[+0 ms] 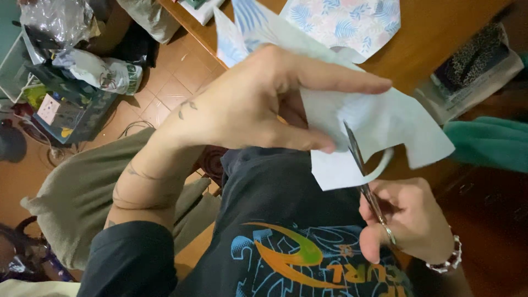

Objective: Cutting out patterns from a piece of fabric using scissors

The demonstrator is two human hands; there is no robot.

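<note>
Far out to the left of the grip, a heap of plastic bags and clutter lies on the tiled floor, and a grey-green cushion sits nearer, just under the forearm.

The left hand comes in from the lower left, closed on a sheet of pale paper: the thumb presses the paper's near face from below while the index finger stretches along its upper edge, so the sheet is pinched between them and held up in the air over the person's lap. The other fingers are hidden behind the sheet. The paper spreads to the right of this pinch, its outline already irregular, with a thin curled strip hanging from the lower edge just right of the thumb tip.

Immediately right of the thumb, the scissors stand nearly upright, blades running up into the paper from its lower edge; the blades look close together, though how far they are parted is hard to tell.

Below and right of the pinch, the right hand is wrapped around the scissor handles, fingers closed through them, with a beaded bracelet at the wrist.

Above the grip, a leaf-patterned sheet lies on the wooden table. Farthest right, a teal cloth lies well apart from both hands.
</note>
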